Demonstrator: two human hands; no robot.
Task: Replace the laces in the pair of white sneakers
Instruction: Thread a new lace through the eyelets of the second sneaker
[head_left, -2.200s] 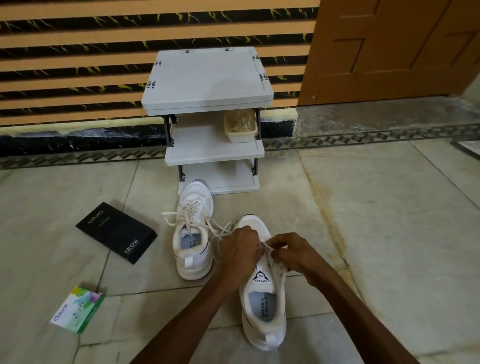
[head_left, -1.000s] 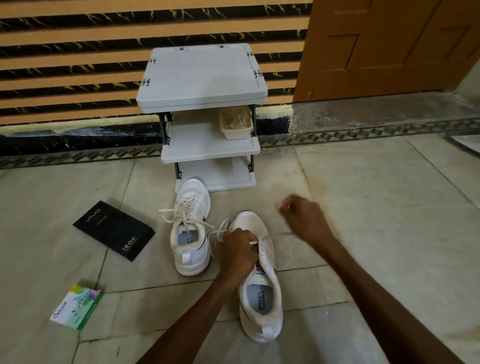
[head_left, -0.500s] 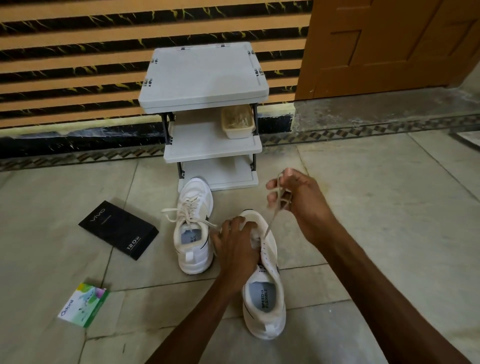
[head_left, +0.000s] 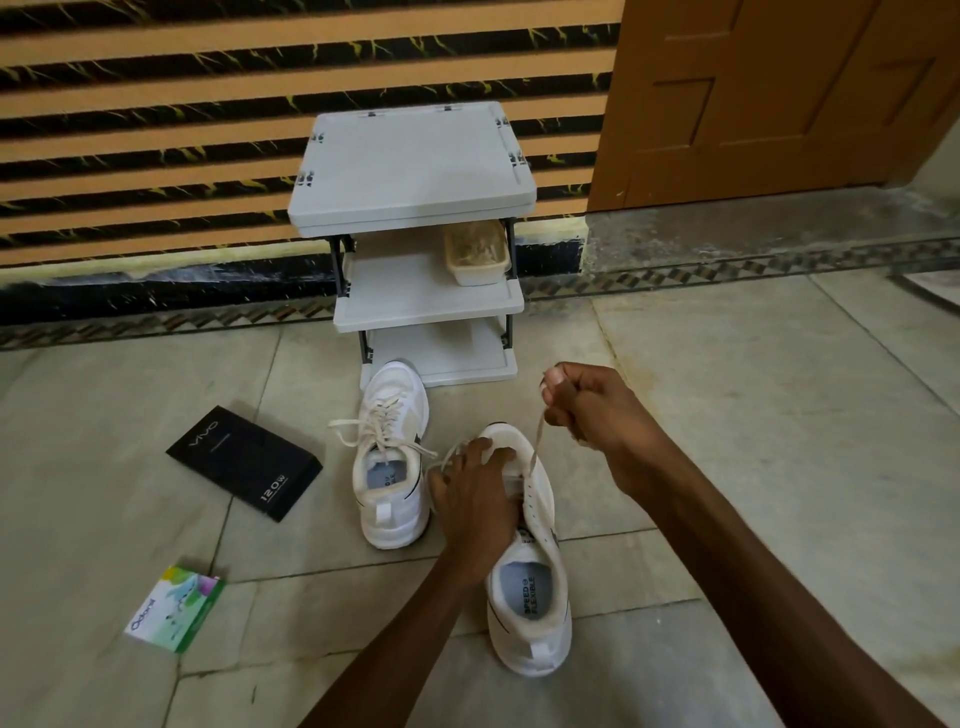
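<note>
Two white sneakers stand on the tiled floor (head_left: 789, 426), toes pointing away towards a grey three-shelf rack (head_left: 410, 171) that stands against the striped wall (head_left: 156, 104).

The near sneaker (head_left: 530, 597) sits towards the middle of the floor, heel closest to the camera, with "SPEED FLEXIBLE" printed on its insole. The left hand (head_left: 478, 499) lies on its forefoot, fingers bent over the toe and thumb down the left side, gripping the shoe. The right hand (head_left: 597, 410) is raised above and to the right of the toe, its fingers curled tight around a pale lace (head_left: 537, 439). The lace runs taut from that fist down to the upper eyelets on the right side of the near sneaker.

The far sneaker (head_left: 392, 467) stands just left of it, its toe close to the rack's bottom shelf. It is laced, and the loose lace ends (head_left: 382, 423) trail out to both sides.

Further left on the floor lies a black box (head_left: 244, 462) marked "120W". Nearer the camera, by the left edge, lies a small green and white packet (head_left: 174, 616).

A pale plastic tub (head_left: 475, 257) stands at the right end of the rack's middle shelf. A brown wooden door (head_left: 779, 88) fills the upper right.
</note>
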